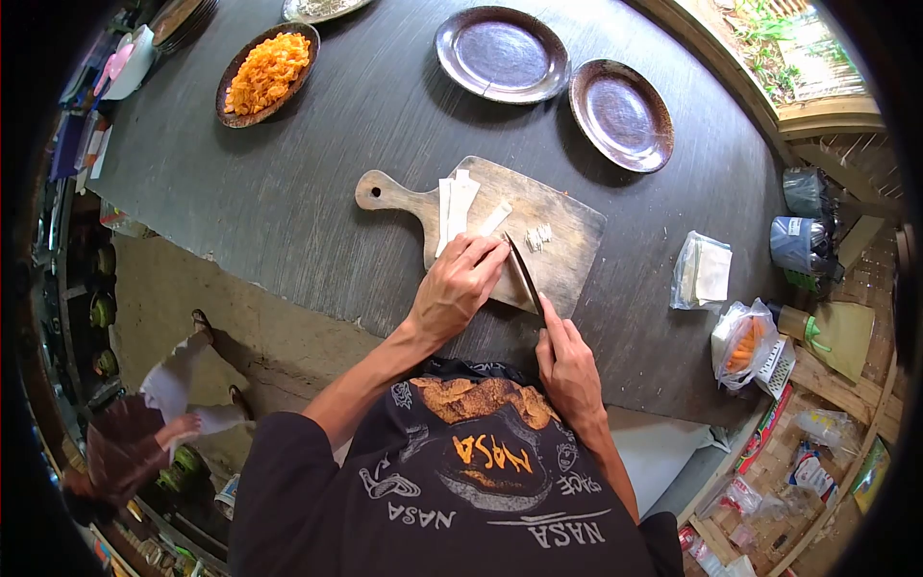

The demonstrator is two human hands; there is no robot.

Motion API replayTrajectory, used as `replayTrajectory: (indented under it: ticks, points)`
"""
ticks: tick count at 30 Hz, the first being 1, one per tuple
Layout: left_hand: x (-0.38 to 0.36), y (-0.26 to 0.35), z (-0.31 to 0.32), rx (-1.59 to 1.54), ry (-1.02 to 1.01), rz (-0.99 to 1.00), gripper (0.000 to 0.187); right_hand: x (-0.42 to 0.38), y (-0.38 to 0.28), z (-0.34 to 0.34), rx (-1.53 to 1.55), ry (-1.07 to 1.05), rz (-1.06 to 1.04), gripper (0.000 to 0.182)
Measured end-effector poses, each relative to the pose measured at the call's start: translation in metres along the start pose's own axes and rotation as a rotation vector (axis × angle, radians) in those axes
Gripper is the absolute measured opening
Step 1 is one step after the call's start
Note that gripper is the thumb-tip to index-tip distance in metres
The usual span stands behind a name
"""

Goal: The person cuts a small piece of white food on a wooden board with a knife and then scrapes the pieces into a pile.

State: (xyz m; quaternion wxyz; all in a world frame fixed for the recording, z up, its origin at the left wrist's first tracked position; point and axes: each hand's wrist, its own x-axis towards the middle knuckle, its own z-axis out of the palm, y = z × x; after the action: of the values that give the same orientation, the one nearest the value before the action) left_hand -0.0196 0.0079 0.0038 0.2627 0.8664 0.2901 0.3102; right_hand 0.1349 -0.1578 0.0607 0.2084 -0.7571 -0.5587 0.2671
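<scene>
A wooden cutting board (567,216) with a round handle lies on the dark table. Pale flat strips (458,207) rest on its left part, and a small pile of thin cut pieces (539,238) sits near its middle. My left hand (461,281), fingers bent together, presses on a pale strip (495,218) at the board's near edge; its fingertips hide part of the strip. In my right hand (568,361) is a dark-bladed knife (524,269), its fingers wrapped round the handle. The blade points away from me, just right of my left fingertips.
Two brown plates (502,55) (621,115) stand beyond the board. An oval dish (229,113) of orange shreds is at the back left. At right are a pack of square sheets (701,272) and a bag of carrots (742,344). Another person (130,442) is at the lower left.
</scene>
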Motion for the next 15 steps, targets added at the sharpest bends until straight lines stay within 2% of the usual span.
replayTrajectory:
  ticks: [15]
  points:
    - [-0.001, -0.001, 0.001, 0.028, 0.001, 0.013, 0.034, -0.014, 0.005, -0.007, -0.051, -0.051, 0.029, 0.063]
